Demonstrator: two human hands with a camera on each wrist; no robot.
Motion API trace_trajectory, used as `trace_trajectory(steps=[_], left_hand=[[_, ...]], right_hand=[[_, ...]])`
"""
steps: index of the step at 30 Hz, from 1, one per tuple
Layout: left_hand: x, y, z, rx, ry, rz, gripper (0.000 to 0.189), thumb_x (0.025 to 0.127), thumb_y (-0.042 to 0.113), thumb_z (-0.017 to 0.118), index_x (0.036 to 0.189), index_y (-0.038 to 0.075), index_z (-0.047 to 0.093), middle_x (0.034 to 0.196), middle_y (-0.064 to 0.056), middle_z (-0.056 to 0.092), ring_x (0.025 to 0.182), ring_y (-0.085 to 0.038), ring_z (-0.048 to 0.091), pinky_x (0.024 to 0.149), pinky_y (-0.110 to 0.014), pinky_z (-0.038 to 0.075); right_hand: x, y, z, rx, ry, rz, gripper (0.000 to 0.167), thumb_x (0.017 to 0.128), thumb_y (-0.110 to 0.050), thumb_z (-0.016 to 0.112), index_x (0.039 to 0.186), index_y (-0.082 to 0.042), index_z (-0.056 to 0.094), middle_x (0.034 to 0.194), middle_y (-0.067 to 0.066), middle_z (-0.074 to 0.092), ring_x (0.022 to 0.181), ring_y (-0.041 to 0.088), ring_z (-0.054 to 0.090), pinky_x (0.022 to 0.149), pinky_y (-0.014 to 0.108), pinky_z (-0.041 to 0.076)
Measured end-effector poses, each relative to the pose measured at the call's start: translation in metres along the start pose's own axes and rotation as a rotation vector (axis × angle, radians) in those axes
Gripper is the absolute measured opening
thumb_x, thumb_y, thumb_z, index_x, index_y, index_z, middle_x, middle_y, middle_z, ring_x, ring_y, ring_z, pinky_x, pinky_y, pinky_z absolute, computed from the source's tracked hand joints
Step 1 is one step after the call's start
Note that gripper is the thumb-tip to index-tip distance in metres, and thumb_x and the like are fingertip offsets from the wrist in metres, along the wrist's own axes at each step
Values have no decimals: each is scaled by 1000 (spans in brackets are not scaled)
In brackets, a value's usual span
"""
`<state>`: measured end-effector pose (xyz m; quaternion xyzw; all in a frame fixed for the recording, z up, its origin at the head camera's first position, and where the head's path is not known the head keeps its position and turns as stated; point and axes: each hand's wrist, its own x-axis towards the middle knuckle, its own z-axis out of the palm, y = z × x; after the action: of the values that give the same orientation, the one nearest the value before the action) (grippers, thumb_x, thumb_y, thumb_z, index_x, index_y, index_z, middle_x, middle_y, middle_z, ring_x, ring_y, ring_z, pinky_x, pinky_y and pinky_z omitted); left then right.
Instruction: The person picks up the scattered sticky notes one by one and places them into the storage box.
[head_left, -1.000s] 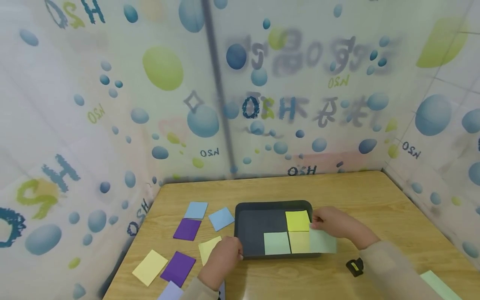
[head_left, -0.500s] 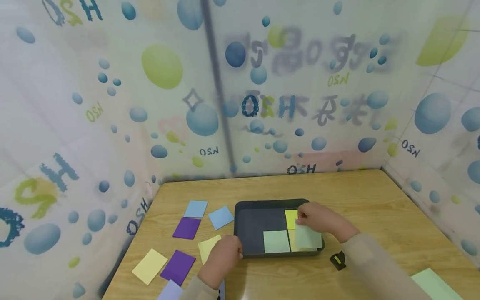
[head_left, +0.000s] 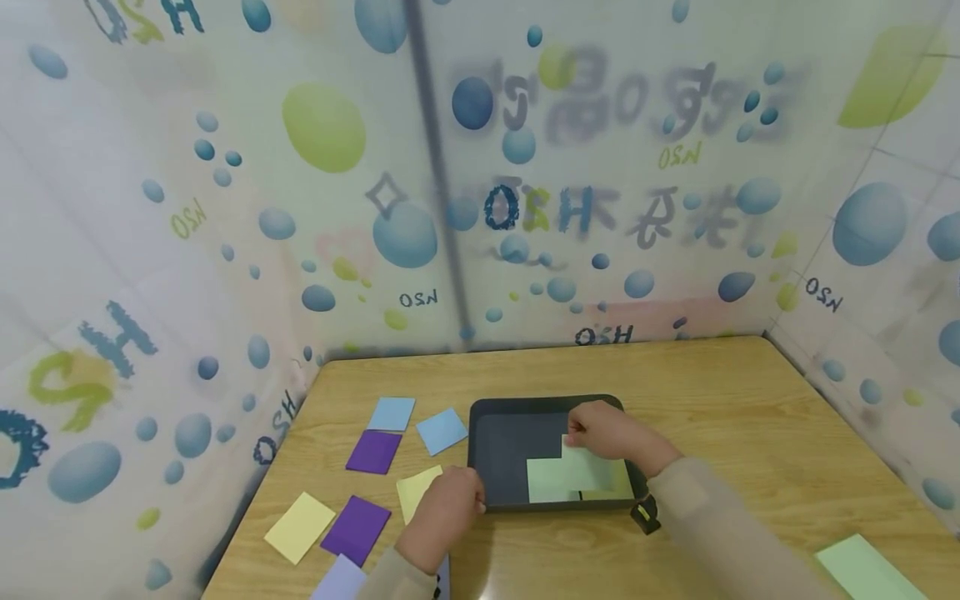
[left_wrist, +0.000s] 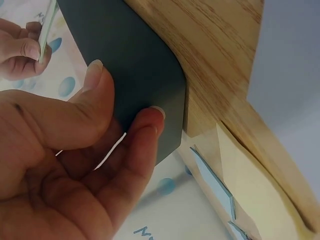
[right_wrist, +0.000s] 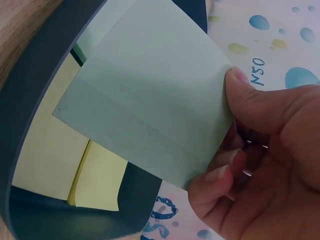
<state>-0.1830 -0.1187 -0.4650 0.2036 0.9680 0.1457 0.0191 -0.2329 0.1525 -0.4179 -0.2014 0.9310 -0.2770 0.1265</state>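
A black shallow tray (head_left: 498, 450) sits on the wooden table. At its front left corner my left hand (head_left: 446, 508) grips the wall, thumb near the rim and fingertips against the dark side in the left wrist view. My right hand (head_left: 607, 432) pinches a pale green sticky note (right_wrist: 150, 95) by one edge, tilted over the right part of the tray. Another pale green note (head_left: 543, 481) lies flat in the front of the tray. Beneath the held one, two yellow notes (right_wrist: 50, 145) show partly in the right wrist view.
Left of the tray lie blue notes (head_left: 442, 431), purple notes (head_left: 356, 529), pale yellow notes (head_left: 300, 527) and a lavender one (head_left: 339, 579). A green note (head_left: 870, 567) is at the front right. Patterned curtain walls (head_left: 360, 325) stand behind the table.
My right hand has moved left with the pale green note, from the tray's right edge to over the yellow notes, now covering most of them. The left hand stays at the corner.
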Motion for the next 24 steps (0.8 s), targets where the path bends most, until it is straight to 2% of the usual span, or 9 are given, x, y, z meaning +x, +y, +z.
trace_trajectory(steps=[10, 24], left_hand=[[1, 0, 1, 11, 6, 11, 18, 79, 2, 82, 69, 12, 71, 68, 5, 67, 63, -10, 61, 55, -23, 47], [3, -1, 1, -18, -33, -16, 17, 81, 4, 82, 71, 11, 70, 69, 4, 65, 63, -8, 58, 55, -23, 46]], right_hand=[[11, -9, 5, 7, -8, -2, 25, 99, -15, 65, 75, -11, 59, 68, -1, 51, 59, 13, 38, 60, 28, 34], [24, -18, 13, -1, -45, 12, 27, 100, -18, 64, 75, -11, 57, 66, -2, 43, 60, 13, 38, 61, 29, 35]])
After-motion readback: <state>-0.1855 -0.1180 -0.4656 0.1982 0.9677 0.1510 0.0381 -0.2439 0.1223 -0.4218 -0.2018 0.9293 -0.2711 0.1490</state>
